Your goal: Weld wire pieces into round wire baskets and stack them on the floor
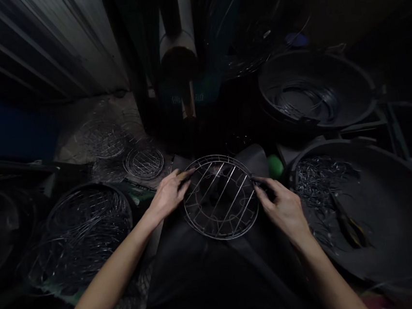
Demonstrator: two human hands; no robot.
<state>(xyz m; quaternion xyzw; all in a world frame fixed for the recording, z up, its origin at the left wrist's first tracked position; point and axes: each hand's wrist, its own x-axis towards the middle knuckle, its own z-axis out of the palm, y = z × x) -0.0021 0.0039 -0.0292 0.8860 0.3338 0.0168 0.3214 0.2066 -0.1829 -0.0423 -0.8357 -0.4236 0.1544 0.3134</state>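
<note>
Left hand [169, 193] & right hand [284, 206] pinch opposite rims of round wire rack [227, 187], centred betw. them, bars slanting up-right.

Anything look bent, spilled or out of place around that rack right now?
Nothing stands out. The wire rack, held at its rim by the left hand and right hand, looks round with straight bars. Pliers lie among wire scraps in the tub.

Centre: I see the round wire rack [220, 197] between my left hand [168, 193] and right hand [284, 207].
Right: a basin [397, 214], with pliers [348, 223] in it.
Behind it: a second basin [352, 82].
Left: stacked racks [85, 224], with a smaller rack [144, 163] behind them.
</note>
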